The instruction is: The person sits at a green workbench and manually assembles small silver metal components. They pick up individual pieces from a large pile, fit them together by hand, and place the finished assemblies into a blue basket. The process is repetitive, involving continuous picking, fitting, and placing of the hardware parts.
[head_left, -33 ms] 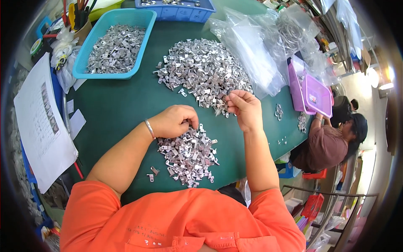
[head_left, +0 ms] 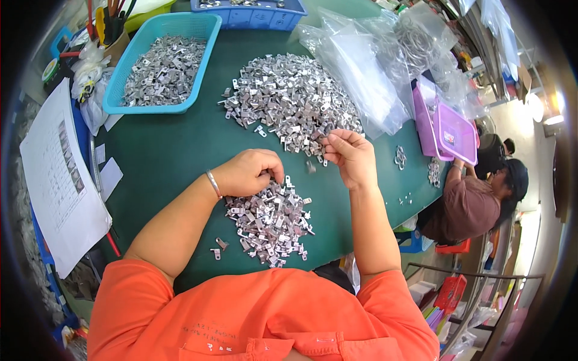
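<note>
A large heap of small silvery metal clips [head_left: 289, 96], bent pieces with a hole, lies on the green table. My right hand [head_left: 350, 153] is at the heap's near right edge, thumb and fingertips pinched together; what is between them is too small to make out. A single blurred clip [head_left: 310, 166] sits just off the heap, left of that hand. My left hand [head_left: 251, 172], with a bracelet at the wrist, is curled at the far edge of a smaller clip pile [head_left: 271, 225] close to my body. Its fingertips are partly hidden, and any piece in them is unclear.
A turquoise basket [head_left: 110, 96] of similar clips stands at the far left, a blue bin [head_left: 259, 19] behind. Clear plastic bags [head_left: 367, 78] and a purple basket [head_left: 424, 135] are on the right. A printed sheet [head_left: 60, 186] hangs at the left edge. Another person [head_left: 466, 207] sits at right.
A single clip now shows apart from the large heap's near edge, closer to me. Both hands stay nearly in place.
</note>
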The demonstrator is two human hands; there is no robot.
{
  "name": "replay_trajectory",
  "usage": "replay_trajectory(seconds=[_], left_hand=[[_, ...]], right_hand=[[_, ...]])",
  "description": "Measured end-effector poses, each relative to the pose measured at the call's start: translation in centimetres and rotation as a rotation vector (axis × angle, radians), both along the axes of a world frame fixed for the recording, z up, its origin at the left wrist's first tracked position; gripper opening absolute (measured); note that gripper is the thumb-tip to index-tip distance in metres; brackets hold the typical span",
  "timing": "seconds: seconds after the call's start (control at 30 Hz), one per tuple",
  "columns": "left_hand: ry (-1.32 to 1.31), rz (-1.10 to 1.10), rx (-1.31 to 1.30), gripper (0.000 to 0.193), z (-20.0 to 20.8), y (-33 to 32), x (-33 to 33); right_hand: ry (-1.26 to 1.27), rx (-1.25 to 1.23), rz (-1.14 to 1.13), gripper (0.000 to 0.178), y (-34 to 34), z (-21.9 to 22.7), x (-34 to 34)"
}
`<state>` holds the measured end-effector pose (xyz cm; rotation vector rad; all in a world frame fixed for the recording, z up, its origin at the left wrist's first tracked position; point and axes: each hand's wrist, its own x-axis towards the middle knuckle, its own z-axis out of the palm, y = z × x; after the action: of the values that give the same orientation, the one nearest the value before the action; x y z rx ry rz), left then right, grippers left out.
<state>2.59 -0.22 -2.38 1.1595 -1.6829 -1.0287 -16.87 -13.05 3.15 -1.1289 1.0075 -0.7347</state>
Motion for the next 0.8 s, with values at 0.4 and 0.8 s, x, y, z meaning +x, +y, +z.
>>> replay_trajectory(seconds=[0.4, 0.8], left_hand=[[0.086, 0.4, 0.214, 0.014, 2.1, 4.2, 0.3], [-0.146, 0.582, 0.119, 0.026, 2.0, 9.4, -3.3]], right_hand=[[0.519, -0.84, 0.397, 0.018, 5.1, -2.3, -6.9], [0.507, -1.239, 0.294, 0.008, 8.6, -4.5, -8.8]])
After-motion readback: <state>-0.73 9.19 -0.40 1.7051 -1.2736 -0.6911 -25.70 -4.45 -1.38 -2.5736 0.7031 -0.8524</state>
